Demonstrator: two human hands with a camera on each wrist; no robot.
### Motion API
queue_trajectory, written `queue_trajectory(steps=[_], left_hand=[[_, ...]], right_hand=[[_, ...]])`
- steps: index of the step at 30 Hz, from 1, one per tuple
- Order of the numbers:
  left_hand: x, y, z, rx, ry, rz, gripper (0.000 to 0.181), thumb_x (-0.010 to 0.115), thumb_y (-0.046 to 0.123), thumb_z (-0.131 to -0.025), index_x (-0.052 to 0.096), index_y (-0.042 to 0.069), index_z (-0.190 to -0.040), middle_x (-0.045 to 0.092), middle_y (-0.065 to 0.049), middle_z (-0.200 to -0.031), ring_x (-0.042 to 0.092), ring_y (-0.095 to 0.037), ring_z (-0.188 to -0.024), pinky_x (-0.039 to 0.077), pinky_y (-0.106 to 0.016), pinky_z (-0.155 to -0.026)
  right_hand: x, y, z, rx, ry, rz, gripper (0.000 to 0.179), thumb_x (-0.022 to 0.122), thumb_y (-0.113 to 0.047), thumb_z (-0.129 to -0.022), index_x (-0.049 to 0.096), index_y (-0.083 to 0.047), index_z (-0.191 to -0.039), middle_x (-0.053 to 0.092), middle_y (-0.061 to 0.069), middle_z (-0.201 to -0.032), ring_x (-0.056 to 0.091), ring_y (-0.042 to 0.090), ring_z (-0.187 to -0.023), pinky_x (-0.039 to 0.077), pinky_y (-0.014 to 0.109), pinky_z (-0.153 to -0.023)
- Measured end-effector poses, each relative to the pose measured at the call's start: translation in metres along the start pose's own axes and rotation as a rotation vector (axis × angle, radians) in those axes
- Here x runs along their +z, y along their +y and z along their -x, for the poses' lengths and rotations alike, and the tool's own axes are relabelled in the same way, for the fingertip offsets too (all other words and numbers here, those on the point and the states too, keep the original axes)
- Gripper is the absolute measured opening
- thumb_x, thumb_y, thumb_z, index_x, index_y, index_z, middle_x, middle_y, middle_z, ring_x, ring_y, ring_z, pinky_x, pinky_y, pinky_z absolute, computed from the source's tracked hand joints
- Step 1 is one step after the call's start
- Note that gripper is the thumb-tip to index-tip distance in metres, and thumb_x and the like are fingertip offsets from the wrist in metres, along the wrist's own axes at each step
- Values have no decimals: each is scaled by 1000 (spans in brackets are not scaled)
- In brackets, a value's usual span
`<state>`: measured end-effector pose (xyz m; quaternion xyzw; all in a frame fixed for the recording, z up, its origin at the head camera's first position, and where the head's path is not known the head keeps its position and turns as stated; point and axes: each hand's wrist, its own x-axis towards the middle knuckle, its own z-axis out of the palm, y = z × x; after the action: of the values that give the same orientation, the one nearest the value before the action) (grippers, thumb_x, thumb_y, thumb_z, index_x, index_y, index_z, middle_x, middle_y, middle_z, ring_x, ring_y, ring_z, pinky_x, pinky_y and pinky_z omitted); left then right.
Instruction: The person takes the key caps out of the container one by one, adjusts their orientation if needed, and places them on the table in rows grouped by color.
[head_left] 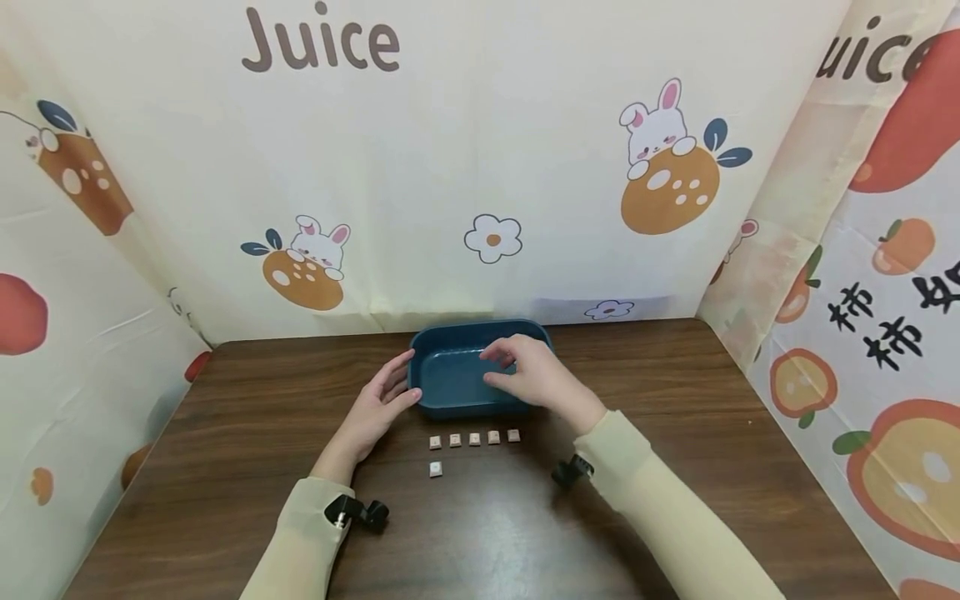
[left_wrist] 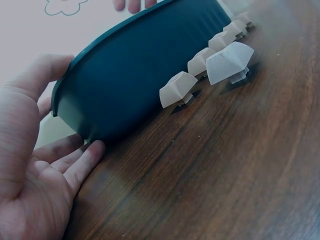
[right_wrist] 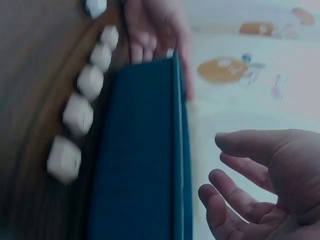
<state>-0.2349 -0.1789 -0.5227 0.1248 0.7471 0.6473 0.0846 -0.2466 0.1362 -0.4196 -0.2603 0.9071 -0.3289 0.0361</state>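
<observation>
"Dark blue, that tray (head_left: 452,380). Where's it sitting?"

"Towards the far edge of the brown table (head_left: 663,375), close to the printed cloth (head_left: 450,150), one long side facing the person."

"And the left hand (head_left: 375,410)?"

"At the tray's left end. Its thumb is at the rim near the front corner, and the other fingers stretch out, spread, some reaching low by the base. Whether they press hard, I can't tell."

"What about the right hand (head_left: 534,372)?"

"Hovering over the tray's right half, fingers softly bent, thumb standing well apart from them."

"Those little pale pieces are keycaps, then?"

"Yes. A row of five keycaps (head_left: 475,439) lies just in front of the tray, and a lone keycap (head_left: 436,470) sits nearer the person, in line with the row's left end."

"Something's strapped on both wrists, too."

"Small black cameras (head_left: 360,510), one at each pale cuff (head_left: 606,450)."
</observation>
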Motion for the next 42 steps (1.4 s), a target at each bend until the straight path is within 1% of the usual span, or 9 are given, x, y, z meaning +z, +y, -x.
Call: queue_trajectory(steps=[6, 11, 15, 19, 23, 27, 33, 38, 42], left_hand=[[1, 1, 0, -5, 2, 0, 72, 72, 22, -109, 36, 20, -172, 33, -16, -176, 35, -40, -160, 36, -50, -125], [2, 2, 0, 1, 0, -1, 72, 71, 21, -109, 36, 18, -172, 33, -17, -176, 34, -41, -160, 36, -49, -125], [1, 1, 0, 6, -2, -1, 72, 71, 22, -109, 35, 19, -172, 32, -17, -176, 34, -41, -160, 35, -50, -125], [1, 1, 0, 9, -2, 0, 73, 71, 22, -109, 35, 18, -172, 32, -16, -177, 34, -41, -161, 35, -51, -125], [1, 1, 0, 11, -3, 1, 73, 71, 22, -109, 35, 18, -172, 31, -16, -177, 34, -41, -161, 36, -49, -125], [1, 0, 0, 15, -2, 0, 72, 71, 21, -109, 35, 18, -172, 32, -16, -177, 34, -40, -161, 37, -47, -125], [0, 1, 0, 14, -5, 0, 72, 71, 22, -109, 36, 19, -172, 32, -15, -177, 34, -40, -161, 36, -48, -125], [0, 1, 0, 12, -6, -2, 72, 71, 22, -110, 35, 19, -172, 32, -15, -177, 34, -40, -161, 35, -49, -125], [1, 1, 1, 5, -4, -2, 72, 71, 22, -110, 35, 19, -172, 33, -15, -176, 34, -40, -161, 34, -52, -125]], right_hand=[[-3, 27, -16, 115, -39, -27, 42, 87, -18, -96, 74, -4, -133, 74, 17, -131, 72, 30, -116, 61, 48, -101], [1, 39, -23, 164, -60, -50, 46, 90, -17, -94, 73, -4, -134, 74, 17, -129, 72, 30, -115, 60, 49, -103], [5, 42, -24, 193, -92, -43, 48, 90, -15, -93, 72, -4, -135, 73, 16, -127, 72, 28, -114, 60, 48, -103], [10, 42, -25, 215, -134, -4, 48, 89, -11, -93, 71, -5, -136, 73, 16, -123, 73, 28, -112, 60, 47, -101], [15, 41, -26, 238, -157, 24, 45, 88, -9, -93, 72, -5, -135, 73, 15, -122, 73, 28, -110, 61, 46, -101], [18, 39, -29, 262, -177, 28, 43, 88, -8, -93, 73, -6, -133, 74, 15, -122, 72, 28, -111, 60, 46, -102], [22, 42, -35, 264, -185, 41, 38, 87, -9, -94, 74, -7, -130, 75, 12, -117, 72, 26, -109, 60, 44, -101], [27, 45, -41, 223, -187, 35, 40, 90, -12, -93, 75, -7, -129, 75, 8, -113, 71, 22, -107, 60, 41, -100], [30, 46, -44, 194, -183, 3, 40, 92, -12, -90, 76, -6, -126, 74, 5, -109, 70, 20, -101, 61, 39, -96]])
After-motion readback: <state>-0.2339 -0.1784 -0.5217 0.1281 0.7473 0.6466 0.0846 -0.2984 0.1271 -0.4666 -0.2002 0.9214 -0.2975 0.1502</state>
